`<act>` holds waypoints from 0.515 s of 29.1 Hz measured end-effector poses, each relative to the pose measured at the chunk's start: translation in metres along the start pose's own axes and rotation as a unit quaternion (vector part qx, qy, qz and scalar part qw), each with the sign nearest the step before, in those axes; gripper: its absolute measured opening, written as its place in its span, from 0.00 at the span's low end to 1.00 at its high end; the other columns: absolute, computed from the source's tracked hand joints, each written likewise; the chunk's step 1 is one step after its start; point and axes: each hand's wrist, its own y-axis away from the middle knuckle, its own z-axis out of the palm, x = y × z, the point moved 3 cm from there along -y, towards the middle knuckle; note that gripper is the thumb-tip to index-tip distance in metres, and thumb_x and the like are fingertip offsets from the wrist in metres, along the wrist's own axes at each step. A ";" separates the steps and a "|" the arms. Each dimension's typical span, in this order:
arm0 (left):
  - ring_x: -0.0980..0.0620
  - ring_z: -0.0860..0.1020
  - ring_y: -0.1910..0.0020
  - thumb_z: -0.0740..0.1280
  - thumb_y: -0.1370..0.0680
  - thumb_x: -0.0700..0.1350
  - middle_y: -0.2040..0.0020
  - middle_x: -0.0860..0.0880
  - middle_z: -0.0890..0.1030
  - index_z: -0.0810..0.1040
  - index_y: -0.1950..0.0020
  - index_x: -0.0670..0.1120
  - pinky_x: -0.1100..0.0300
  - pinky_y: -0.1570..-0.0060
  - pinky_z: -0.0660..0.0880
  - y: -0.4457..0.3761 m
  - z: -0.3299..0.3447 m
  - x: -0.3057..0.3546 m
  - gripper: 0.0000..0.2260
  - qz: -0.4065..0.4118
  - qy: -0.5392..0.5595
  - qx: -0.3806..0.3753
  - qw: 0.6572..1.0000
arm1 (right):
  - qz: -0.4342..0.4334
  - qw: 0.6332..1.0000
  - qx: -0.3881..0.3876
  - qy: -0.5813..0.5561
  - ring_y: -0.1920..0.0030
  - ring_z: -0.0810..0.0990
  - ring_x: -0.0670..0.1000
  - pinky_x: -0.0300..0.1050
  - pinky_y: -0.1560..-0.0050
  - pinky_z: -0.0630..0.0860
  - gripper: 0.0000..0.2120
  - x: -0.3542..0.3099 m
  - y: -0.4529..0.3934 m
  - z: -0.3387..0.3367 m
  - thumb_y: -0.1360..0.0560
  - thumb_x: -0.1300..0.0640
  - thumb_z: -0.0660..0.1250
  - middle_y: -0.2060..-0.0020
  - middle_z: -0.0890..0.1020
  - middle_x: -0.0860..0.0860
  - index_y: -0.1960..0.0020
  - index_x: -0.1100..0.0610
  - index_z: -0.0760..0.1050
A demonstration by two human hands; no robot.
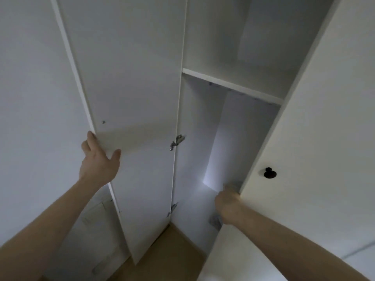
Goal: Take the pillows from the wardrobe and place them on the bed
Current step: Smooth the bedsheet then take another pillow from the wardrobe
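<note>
A tall white wardrobe stands in front of me with both doors swung apart. My left hand (99,159) grips the free edge of the left door (132,82), thumb on its inner face. My right hand (228,205) curls around the edge of the right door (316,138), just below its black knob (269,173). Between the doors I see a white shelf (233,86) and bare white walls inside; no pillow shows in the part of the interior in view. A small grey thing (215,221) sits low inside, partly hidden by my right wrist.
Metal hinges (176,142) hold the left door to the wardrobe's side panel. Wooden floor (168,252) shows at the foot of the wardrobe. A plain white wall (30,98) runs along the left.
</note>
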 end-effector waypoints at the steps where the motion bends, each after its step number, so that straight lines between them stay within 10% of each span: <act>1: 0.33 0.79 0.43 0.69 0.20 0.51 0.19 0.43 0.49 0.43 0.18 0.43 0.40 0.37 0.71 0.012 0.011 0.000 0.42 0.002 0.022 -0.006 1.000 | -0.001 1.000 -0.001 -0.006 0.36 0.78 0.55 0.47 0.40 0.74 0.15 -0.006 0.008 0.001 0.22 0.55 0.67 0.38 0.79 0.53 0.36 0.56 0.78; 4: 0.39 0.78 0.38 0.70 0.22 0.53 0.18 0.52 0.40 0.41 0.18 0.47 0.41 0.36 0.73 0.045 0.048 0.005 0.45 0.048 0.055 -0.056 0.996 | -0.022 0.999 -0.025 -0.030 0.38 0.79 0.57 0.46 0.43 0.74 0.13 -0.018 0.032 0.003 0.21 0.57 0.65 0.40 0.80 0.54 0.38 0.57 0.79; 7: 0.43 0.77 0.37 0.69 0.21 0.54 0.20 0.53 0.52 0.53 0.19 0.51 0.43 0.39 0.76 0.072 0.074 0.024 0.36 0.134 0.024 -0.128 0.982 | -0.035 0.997 -0.026 -0.056 0.38 0.79 0.57 0.48 0.48 0.74 0.16 -0.029 0.057 0.001 0.21 0.57 0.65 0.39 0.79 0.54 0.35 0.56 0.77; 15: 0.53 0.71 0.30 0.68 0.21 0.54 0.24 0.58 0.64 0.71 0.27 0.54 0.52 0.34 0.72 0.155 0.120 0.072 0.22 0.388 -0.055 -0.334 0.857 | 0.004 0.974 -0.071 -0.213 0.56 0.79 0.55 0.46 0.54 0.78 0.04 -0.052 0.134 0.028 0.22 0.57 0.66 0.56 0.79 0.52 0.56 0.55 0.75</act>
